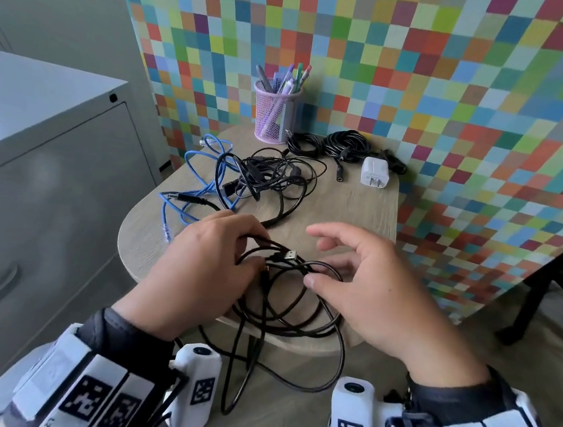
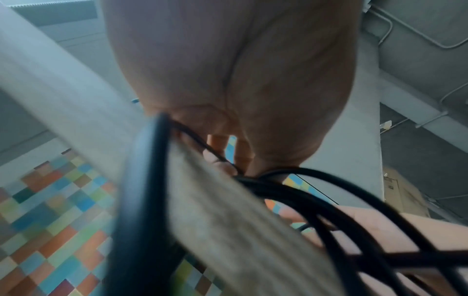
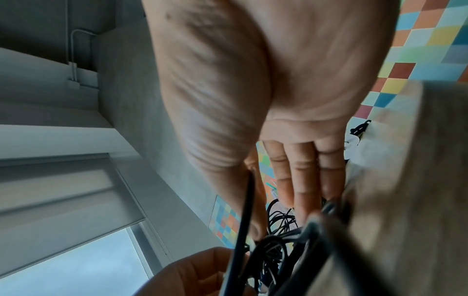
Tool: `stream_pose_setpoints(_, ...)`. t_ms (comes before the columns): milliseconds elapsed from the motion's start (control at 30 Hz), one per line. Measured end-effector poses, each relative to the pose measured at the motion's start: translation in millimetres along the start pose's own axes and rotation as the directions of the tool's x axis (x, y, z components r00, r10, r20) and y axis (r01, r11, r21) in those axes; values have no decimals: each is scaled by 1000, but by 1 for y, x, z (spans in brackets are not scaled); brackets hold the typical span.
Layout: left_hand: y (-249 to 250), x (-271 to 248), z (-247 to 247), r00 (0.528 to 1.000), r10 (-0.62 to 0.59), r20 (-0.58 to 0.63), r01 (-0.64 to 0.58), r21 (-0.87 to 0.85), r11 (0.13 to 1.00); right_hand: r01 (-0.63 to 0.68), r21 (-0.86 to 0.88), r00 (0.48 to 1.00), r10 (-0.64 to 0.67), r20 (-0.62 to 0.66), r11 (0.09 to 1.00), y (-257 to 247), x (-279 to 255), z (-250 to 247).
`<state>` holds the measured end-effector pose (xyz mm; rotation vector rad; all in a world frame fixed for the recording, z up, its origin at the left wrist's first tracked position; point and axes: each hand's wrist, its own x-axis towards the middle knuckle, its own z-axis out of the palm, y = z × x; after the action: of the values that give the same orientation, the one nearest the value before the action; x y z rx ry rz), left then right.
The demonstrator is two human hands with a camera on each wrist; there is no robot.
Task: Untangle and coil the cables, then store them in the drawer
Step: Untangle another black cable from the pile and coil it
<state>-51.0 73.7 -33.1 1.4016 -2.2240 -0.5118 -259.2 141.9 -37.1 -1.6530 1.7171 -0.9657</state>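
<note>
While the left hand point(image 1: 206, 268) pinches the gathered loops of a black cable point(image 1: 285, 303) at the counter's point(image 1: 350, 199) six o'clock edge, the right hand point(image 1: 369, 290) hovers just beside them at three o'clock, fingers relaxed and spread, holding nothing as far as I can tell. Loops hang slack off the counter edge, so the cable looks light, limp and prone to springing apart; holding where the strands cross, near the USB plug point(image 1: 290, 255), seems wisest. A tangle point(image 1: 263, 177) of black and blue cables waits at twelve o'clock.

Head downward; wrists close, upward
</note>
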Motion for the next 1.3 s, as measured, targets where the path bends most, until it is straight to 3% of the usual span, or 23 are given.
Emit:
stream_pose_setpoints(167,-1,0,0,989,-78,-122,44,-263,964,-13,-157,995,28,94,987,-7,-3,3)
stream_pose_setpoints(267,2,-1,-1,987,-95,-132,33,-406,913,-8,-190,997,22,71,982,-4,-2,9)
stream_pose_setpoints(400,-3,1,-4,990,-71,-120,6,-471,882,-3,-194,1000,2,-8,981,3,2,8)
stream_pose_setpoints(467,-6,1,-7,996,-67,-59,30,-488,872,-23,-108,997,14,-76,994,6,4,2)
stream_pose_setpoints(567,-7,1,-6,998,-58,10,56,-476,877,-57,159,985,81,-150,986,3,7,-1)
stream_pose_setpoints(667,-4,1,-1,997,-58,-42,28,-510,859,-33,321,980,94,-178,946,-2,7,4)
stream_pose_setpoints(867,6,0,-5,989,-102,-108,-17,-766,643,88,357,976,-9,-216,930,-4,7,9)
stream_pose_setpoints(1033,4,0,-4,982,-134,-131,-23,-796,605,59,491,974,57,-219,869,1,10,8)
stream_pose_setpoints(1200,3,2,-2,991,-130,26,90,-851,518,90,627,950,122,-287,774,-2,10,5)
stream_pose_setpoints(1300,-1,3,-1,992,-59,115,128,-823,553,115,684,937,151,-316,721,-3,11,4)
